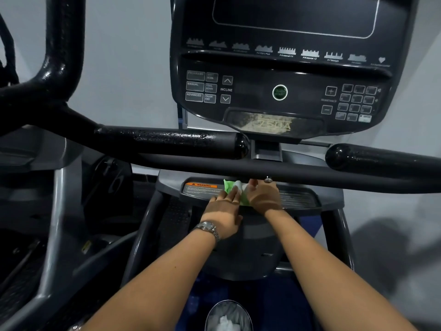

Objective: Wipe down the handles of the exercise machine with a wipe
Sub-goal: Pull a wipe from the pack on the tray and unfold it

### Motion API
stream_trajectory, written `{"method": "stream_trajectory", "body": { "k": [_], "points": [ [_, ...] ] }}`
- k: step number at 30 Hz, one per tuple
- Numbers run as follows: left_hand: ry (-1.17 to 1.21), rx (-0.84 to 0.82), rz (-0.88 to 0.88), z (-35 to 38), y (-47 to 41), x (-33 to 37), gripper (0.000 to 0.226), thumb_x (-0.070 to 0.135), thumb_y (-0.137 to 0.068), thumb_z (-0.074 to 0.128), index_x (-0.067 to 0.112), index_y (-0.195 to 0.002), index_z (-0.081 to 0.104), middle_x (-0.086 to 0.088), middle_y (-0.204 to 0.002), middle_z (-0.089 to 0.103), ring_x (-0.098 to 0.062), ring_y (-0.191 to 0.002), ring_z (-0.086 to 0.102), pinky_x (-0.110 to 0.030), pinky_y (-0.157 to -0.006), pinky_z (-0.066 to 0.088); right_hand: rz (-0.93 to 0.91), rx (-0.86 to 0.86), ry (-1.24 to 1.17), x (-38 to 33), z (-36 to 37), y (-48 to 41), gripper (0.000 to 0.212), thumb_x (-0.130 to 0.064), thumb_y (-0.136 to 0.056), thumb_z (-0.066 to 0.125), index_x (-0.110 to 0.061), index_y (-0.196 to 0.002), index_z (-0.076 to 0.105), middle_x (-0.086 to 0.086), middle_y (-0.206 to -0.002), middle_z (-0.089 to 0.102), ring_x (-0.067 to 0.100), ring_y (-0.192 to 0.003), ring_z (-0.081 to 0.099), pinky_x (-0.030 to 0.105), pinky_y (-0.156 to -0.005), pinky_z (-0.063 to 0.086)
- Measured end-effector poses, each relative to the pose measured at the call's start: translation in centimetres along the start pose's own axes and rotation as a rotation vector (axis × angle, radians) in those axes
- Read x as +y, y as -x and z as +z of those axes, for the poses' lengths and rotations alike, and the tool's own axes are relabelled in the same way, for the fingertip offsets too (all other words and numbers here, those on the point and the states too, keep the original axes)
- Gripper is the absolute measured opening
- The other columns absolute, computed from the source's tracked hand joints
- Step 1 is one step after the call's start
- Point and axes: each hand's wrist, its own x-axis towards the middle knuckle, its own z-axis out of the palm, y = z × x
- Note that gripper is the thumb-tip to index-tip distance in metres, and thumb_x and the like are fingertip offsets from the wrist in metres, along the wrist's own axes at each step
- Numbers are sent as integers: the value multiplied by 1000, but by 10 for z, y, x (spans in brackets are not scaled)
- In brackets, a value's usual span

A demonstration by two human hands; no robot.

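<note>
closest to the head cam, way back from the fingers, there's a bin with something white and crumpled in it. both bare forearms reach forward over it, and there's a metal watch on the left wrist.

left hand is flat, with its fingers straight and together, lying on top of the wipe pack. that's the green and white thing, and it sits on the grey tray between the two hands. right hand is right beside the left, touching the pack from the other side. its fingers are bent down over the pack's right end and seem to grip it, with the thumb poking up. honestly can't tell from my feed if a sheet is coming out or it's just the packet.

just left of the left fingertips is an orange warning label on the tray. just past the right fingers a dark crossbar runs across. neither hand touches it.

beyond that are the two handles, well apart from the fingers. left handle is speckled with shiny spots and ends up and left of them. right handle ends off to the right.

furthest out is the console, with a round green button straight ahead of the fingers.
</note>
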Motion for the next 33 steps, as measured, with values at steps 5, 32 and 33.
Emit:
{"method": "stream_trajectory", "body": {
  "k": [5,32,33],
  "points": [
    [-43,-32,-2,-4,1,4,70,38,-95,42,12,-150,7,-3,-159,-1,-29,-143,11,-41,-113,19,186,8,-496,7,-11,-1,36,-15,-94,54,-12,-59,48,4,-70,57,20,-76,54,23,-69,38],
    [1388,379,-504,-2,107,52,28,36,-78,74,12,-88,64,1,-82,69,-10,-74,65,-19,-63,47,267,-150,-1153,23,-19,142,19,2,-95,45,-6,-85,60,15,-82,64,28,-76,56,31,-60,44],
    [1358,395,-511,-3,114,52,24,29,-77,76,13,-90,64,1,-84,69,-10,-77,65,-18,-62,48,263,-171,-1173,21,-19,151,15,1,-96,46,-6,-89,59,14,-84,65,25,-75,61,29,-60,48]
  ]
}}
